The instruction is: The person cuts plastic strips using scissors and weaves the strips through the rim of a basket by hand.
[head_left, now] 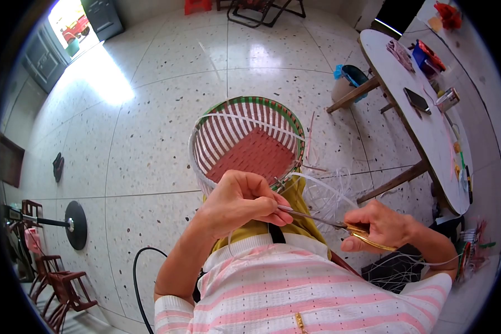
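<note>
A round woven basket with a red base, red-and-white sides and a partly green rim rests at my lap. My left hand is closed at the basket's near edge, pinching a thin pale strip near the tips of the scissors. My right hand is wrapped round the gold handles of the scissors, whose blades point left toward my left hand. A white strip runs from the basket rim to my right hand. Another white strip crosses over the basket opening.
A white table at the right bears a phone, a can and strips. Beside it stands a bin. Loose clear strips tangle right of the basket. Small chairs and a round black stand base are at left.
</note>
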{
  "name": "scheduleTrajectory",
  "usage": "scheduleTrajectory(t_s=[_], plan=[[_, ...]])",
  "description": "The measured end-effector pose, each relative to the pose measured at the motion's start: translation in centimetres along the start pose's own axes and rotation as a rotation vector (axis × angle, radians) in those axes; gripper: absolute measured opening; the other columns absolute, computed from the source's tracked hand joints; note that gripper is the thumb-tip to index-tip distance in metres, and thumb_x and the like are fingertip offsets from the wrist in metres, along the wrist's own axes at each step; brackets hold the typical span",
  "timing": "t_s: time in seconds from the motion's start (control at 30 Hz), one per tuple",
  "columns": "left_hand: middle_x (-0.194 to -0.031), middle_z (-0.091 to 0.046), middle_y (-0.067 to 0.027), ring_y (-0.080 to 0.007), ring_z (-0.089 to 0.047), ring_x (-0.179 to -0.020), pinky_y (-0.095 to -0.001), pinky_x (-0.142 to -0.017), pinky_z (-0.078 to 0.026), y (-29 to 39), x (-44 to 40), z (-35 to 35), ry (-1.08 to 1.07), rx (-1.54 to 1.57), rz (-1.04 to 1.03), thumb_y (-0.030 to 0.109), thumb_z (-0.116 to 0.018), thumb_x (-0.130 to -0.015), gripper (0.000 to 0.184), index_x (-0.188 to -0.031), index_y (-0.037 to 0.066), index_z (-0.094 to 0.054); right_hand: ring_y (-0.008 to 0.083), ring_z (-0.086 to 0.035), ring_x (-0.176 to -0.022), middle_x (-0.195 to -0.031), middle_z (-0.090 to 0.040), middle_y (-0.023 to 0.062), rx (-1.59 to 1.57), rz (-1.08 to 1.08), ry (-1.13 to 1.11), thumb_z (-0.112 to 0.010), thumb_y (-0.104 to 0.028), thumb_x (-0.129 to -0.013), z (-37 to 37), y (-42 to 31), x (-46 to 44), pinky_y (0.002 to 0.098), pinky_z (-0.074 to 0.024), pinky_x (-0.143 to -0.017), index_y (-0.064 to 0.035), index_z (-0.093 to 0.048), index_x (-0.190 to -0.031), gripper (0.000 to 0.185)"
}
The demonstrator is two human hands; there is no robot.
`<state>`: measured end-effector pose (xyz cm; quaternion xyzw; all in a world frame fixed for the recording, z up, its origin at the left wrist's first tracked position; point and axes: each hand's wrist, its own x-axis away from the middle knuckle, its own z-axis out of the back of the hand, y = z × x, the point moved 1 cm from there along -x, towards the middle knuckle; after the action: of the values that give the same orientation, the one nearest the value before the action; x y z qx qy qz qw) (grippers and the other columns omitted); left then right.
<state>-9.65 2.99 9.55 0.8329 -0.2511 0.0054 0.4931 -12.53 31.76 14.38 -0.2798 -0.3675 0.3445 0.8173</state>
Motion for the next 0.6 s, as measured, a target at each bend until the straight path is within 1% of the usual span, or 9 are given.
scheduleTrajectory(t_s=[0.23,0.6], plan=[[-0.093,-0.066,-0.0269,-0.0303,-0.071,-0.085,-0.0353,-0.076,-0.062,-0.12,-0.15,0.25,-0.028,-0.008,0.016,-0.006,-0.060,-0.082,0.009,-0.076,-0.012,-0.060,0.0167,-0.038,-0.042,-0.046,-0.037,0.0078,0.021,0.016,-0.001,-0.065,-0.058,-0.086,0.25,-0.38,-0.39,0.0344,-0.0334,-0.042,-0.0004,-0.050,-0.058,0.066],[-0.093,-0.067,-0.0269,-0.0293,-0.072,-0.085,-0.0351,-0.076,-0.061,-0.25,-0.25,0.52,-0.055,-0.014,0.022,-0.005,-0.060,-0.083,0.010,-0.075,-0.011,-0.060,0.0164,-0.037,-0.041,-0.045,-0.035,0.0070,0.032,0.020,-0.016,-0.066,-0.058,-0.085,0.56,-0.47,-0.69,0.0335,-0.0320,-0.041,-0.0013,-0.048,-0.055,0.066]])
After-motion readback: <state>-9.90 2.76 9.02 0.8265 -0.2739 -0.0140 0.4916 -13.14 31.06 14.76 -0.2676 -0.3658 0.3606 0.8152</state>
